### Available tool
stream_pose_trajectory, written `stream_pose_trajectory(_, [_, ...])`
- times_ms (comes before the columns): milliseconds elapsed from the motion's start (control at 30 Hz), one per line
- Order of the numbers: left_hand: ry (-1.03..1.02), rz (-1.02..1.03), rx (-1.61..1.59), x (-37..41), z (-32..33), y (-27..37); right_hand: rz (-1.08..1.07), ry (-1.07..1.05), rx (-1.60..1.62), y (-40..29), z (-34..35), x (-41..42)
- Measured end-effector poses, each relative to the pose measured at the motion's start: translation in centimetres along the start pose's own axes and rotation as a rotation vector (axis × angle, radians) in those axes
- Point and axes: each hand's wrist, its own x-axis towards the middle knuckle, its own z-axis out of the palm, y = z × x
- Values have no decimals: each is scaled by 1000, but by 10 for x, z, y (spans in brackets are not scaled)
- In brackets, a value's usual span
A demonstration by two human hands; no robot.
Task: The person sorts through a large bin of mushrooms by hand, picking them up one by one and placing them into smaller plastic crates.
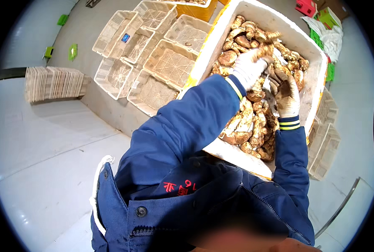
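A white foam box (313, 47) holds a heap of brown, scaly mushrooms (237, 137) that look like matsutake, with thick pale stems. My left hand (248, 69), in a white knit glove, reaches over the upper half of the heap. Its fingers close around a mushroom (265, 50), slightly blurred. Beside it, near the box's right wall, my right hand (287, 96) rests low among the mushrooms. Its glove is dark with dirt on the palm and fingers. The palm is turned partly up, the fingers are apart, and a mushroom (281, 73) lies against the fingertips.
Several plastic mesh crates (171, 64) stand on the floor left of the box. A stack of nested crates (54, 83) lies farther left. More crates (324, 151) stand at the right. Behind are a yellow-sided box (193, 11) and a white plastic sheet (330, 42).
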Motion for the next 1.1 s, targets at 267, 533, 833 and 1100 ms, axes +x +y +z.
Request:
stream_pose_trajectory(267, [196,301,-35,-64,-32,101,38,-107,-436,12,4,-4])
stream_pose_trajectory(533, [837,265,251,-252,-190,94,24,-157,-546,15,11,-14])
stream_pose_trajectory(833, [998,-258,-80,-357,-331,-33,-243,-292,-899,-9,97,-31])
stream_pose_trajectory(1100, [905,-271,-214,-319,-406,-12,-515,-624,-1521,121,229,-12])
